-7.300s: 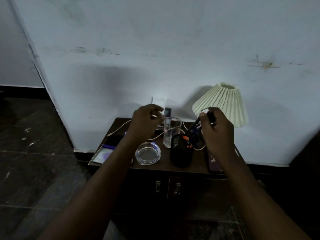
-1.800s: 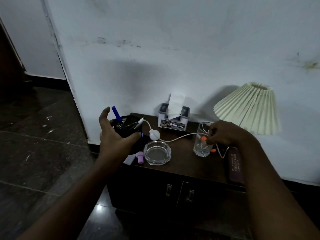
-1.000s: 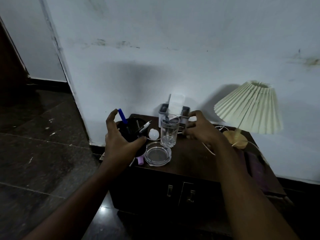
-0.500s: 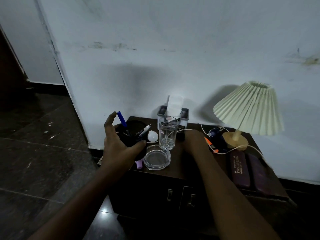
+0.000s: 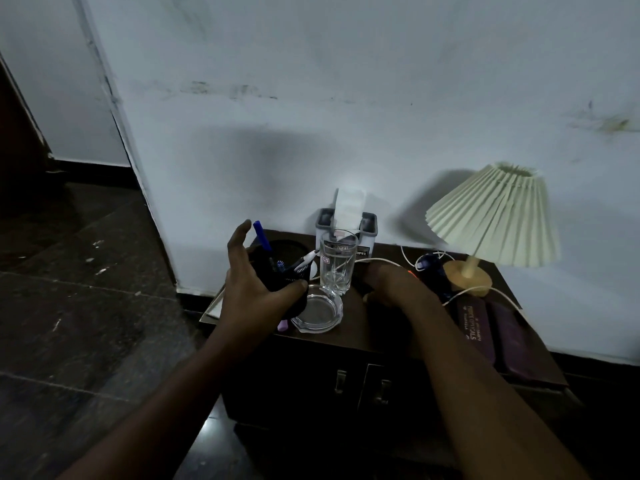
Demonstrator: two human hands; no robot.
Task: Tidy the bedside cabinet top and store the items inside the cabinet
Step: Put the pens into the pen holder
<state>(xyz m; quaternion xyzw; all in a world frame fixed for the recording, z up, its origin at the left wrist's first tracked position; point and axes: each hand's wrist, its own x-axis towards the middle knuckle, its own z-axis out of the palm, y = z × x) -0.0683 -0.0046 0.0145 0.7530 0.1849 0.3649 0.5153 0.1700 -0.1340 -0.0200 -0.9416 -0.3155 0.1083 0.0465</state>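
Observation:
My left hand point(image 5: 254, 289) grips a black mesh pen holder point(image 5: 289, 252) at the left end of the dark bedside cabinet top point(image 5: 391, 327); a blue pen point(image 5: 260, 235) and other pens stick out of it. A tall clear glass point(image 5: 337, 266) stands upright in the middle, with a round glass ashtray point(image 5: 317, 313) in front of it. My right hand point(image 5: 391, 285) lies low on the top just right of the glass, apart from it; its fingertips are lost in the dark. Two closed doors with metal handles point(image 5: 341, 381) form the cabinet front.
A grey tissue box point(image 5: 346, 230) stands against the wall behind the glass. A pleated lamp point(image 5: 491, 220) on a wooden base, a white cable point(image 5: 381, 260) and two dark spectacle cases point(image 5: 472, 327) fill the right side. A small pink item point(image 5: 283, 325) lies by the ashtray.
My right hand carried the glass from the right side to the middle, set it behind the ashtray, let go and dropped onto the top. My left hand kept hold of the pen holder.

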